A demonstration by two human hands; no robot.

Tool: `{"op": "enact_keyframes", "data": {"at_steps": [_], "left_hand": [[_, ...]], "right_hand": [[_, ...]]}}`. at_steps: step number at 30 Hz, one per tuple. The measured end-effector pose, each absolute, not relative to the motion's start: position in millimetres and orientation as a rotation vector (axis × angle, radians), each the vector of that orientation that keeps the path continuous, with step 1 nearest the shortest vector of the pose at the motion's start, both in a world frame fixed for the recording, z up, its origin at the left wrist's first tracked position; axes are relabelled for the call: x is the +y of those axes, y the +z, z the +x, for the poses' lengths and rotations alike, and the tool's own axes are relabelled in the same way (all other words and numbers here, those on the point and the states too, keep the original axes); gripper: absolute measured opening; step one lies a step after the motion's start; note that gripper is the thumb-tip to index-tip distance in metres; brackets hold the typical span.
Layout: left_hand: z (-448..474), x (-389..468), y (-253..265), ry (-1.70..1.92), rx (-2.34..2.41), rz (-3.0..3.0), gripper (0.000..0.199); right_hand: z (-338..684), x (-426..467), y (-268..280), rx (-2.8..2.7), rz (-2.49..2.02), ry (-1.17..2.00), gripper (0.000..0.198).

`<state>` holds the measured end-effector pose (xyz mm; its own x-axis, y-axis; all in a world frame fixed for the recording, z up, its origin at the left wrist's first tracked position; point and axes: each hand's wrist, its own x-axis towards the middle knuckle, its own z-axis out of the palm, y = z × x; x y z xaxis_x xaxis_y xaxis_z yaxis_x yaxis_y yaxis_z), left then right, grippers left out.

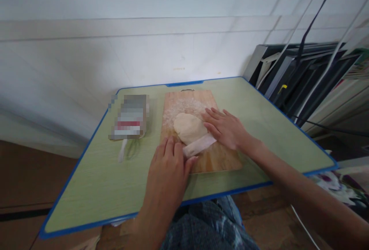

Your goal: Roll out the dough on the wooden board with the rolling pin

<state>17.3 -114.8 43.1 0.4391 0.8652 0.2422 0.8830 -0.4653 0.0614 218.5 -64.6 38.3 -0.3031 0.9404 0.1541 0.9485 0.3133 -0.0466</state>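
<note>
Now the left hand (169, 161) covers one end of the rolling pin (200, 145), but I can't tell if it grips; the right hand (226, 128) lies flat over the other. Dough (189, 128) sits on the wooden board (220, 162).

Free tabletop (259, 113) beside board (223, 160), wall (161, 54) behind

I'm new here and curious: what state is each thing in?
Pale rounded dough: flattened, one piece
Whitish cylindrical rolling pin: lying at dough's near edge
Brown wooden rectangular board: flat, powder-dusted
Bare left hand: at pin's left end
Bare right hand: fingers extended
Pixelated grey object: unclear
</note>
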Motion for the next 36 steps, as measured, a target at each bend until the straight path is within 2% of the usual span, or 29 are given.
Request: {"op": "enact_keyframes", "data": {"at_steps": [10,15,19,22,25,29,33,36], "left_hand": [[18.2,-132.4,26.8,-0.364,-1.503,-2.490,0.022],[4.5,-122.3,26.9,-0.361,-1.392,-2.628,0.011],[-10.5,-109.1,44.9,-0.344,-1.238,-2.931,0.023],[-14.4,-91.2,60.7,-0.309,-1.133,-3.026,0.022],[-12.5,-66.9,66.3,-0.258,-1.077,-3.116,0.016],[-3.9,-39.9,60.0,-0.362,-1.243,-3.189,0.050],[14.4,-24.8,51.6,-0.617,-1.385,-3.008,0.041],[29.8,-13.1,49.5,-0.637,-1.440,-2.869,0.038]], "right_hand": [[232.5,-145.7,17.2,-2.348,-1.570,-0.453,0.053],[239.3,-154.7,18.8,-2.425,-1.477,-0.416,0.044],[243.3,-159.6,19.4,-2.481,-1.349,-0.400,0.030],[239.2,-159.2,18.1,-2.437,-1.356,-0.382,0.026],[233.1,-155.6,16.5,-2.390,-1.424,-0.388,0.034],[230.1,-149.0,15.2,-2.364,-1.459,-0.444,0.045],[235.1,-142.2,14.1,-2.356,-1.485,-0.380,0.052],[241.6,-136.6,13.1,-2.365,-1.507,-0.294,0.055]]}}
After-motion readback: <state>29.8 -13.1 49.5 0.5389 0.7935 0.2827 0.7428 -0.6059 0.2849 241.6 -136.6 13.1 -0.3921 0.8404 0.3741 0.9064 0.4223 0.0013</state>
